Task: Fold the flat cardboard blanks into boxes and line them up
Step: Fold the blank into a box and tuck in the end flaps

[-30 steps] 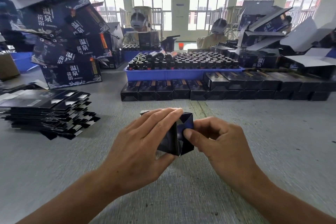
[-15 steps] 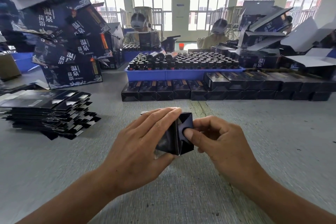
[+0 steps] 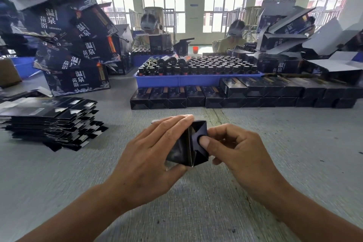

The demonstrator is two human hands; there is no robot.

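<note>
Your left hand (image 3: 151,155) is wrapped over the top and side of a small dark box (image 3: 188,144), fingers laid along its upper edge and thumb tucked under its lower corner, so the box is gripped and held just above the grey table (image 3: 294,143) in front of you. Your right hand (image 3: 241,151) has its fingers curled in, and its thumb (image 3: 204,141) presses flat against the end flaps of the box, which are folded inward into a star of creases. The box end faces you, tilted a little to the right. To your left, near the table edge, lies a stack of flat blanks (image 3: 49,120), dark and glossy, fanned unevenly. Straight ahead, well beyond your hands, a row of finished boxes (image 3: 196,98) stands side by side, running off to the right, with a second layer on top in its right part. Behind that row sits a blue tray (image 3: 196,80) packed with dark bottles (image 3: 206,67). At the far left, large printed cartons (image 3: 76,78) are piled at odd angles; at the far right, more open cartons (image 3: 290,45) are heaped. Two people wearing headsets sit across the table, one (image 3: 149,25) left of centre and one (image 3: 233,35) right of centre.
</note>
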